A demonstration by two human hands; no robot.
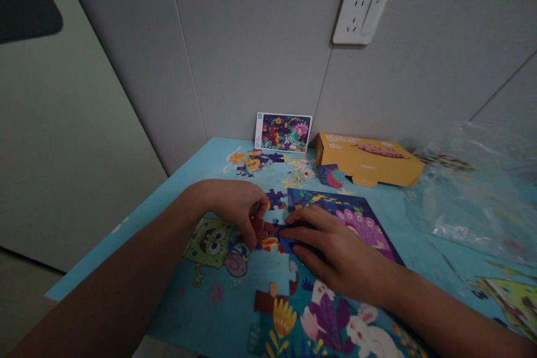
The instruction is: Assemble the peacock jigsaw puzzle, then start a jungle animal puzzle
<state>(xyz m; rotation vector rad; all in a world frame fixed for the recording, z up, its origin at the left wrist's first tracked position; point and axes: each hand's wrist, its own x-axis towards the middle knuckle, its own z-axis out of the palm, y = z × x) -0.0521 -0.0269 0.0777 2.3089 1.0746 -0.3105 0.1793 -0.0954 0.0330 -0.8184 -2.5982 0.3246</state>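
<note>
A partly joined jigsaw puzzle [331, 324] lies on the blue tabletop, showing rabbits, flowers and a pink fan shape on dark blue. My left hand [235, 204] is at its left edge, thumb and fingers closed on a reddish-brown puzzle piece [259, 228]. That piece is partly hidden by the fingers, beside an orange and brown section [272, 243]. My right hand [335, 246] rests on the joined part, fingers stretched out and palm down. Above the left hand's fingertips lies a dark blue piece [277, 199]. Gaps along the left side let the tabletop show through.
Loose puzzle pieces [251, 162] lie near the back edge. A picture card [283, 133] leans on the wall. Further right stand a yellow box [369, 159], with a loose piece [332, 176] before it, and a clear plastic bag [474, 207]. A socket [361, 14] is above.
</note>
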